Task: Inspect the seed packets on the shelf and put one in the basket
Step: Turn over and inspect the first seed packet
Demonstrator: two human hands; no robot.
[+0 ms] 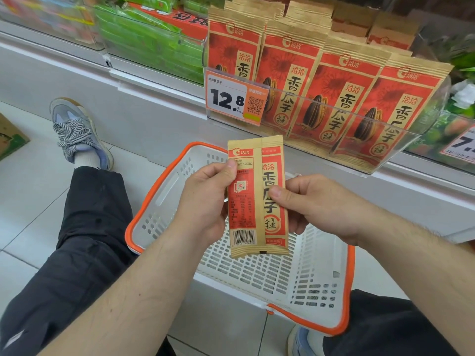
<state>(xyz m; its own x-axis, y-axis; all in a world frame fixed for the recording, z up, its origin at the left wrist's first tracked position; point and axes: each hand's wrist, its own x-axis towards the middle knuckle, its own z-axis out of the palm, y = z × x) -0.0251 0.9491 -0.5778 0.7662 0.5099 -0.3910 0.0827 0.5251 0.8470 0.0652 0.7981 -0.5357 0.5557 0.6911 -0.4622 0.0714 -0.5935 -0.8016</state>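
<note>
I hold one tan-and-red seed packet [253, 214] upright with both hands, its back side with barcode and print turned toward me. My left hand [205, 201] pinches its left edge, thumb near the top. My right hand [316, 204] pinches the right edge, thumb on the black characters. The packet hangs above a white basket with an orange rim [151, 191] that sits on the floor between my legs. Several matching seed packets [321, 96] stand in rows in a clear shelf tray above and behind the basket.
A price tag reading 12.8 [235, 98] is clipped to the tray front. Green packs [154, 44] fill the shelf section to the left. My left leg and sneaker [77, 134] stretch out on the tiled floor. A cardboard box [10, 140] lies at the far left.
</note>
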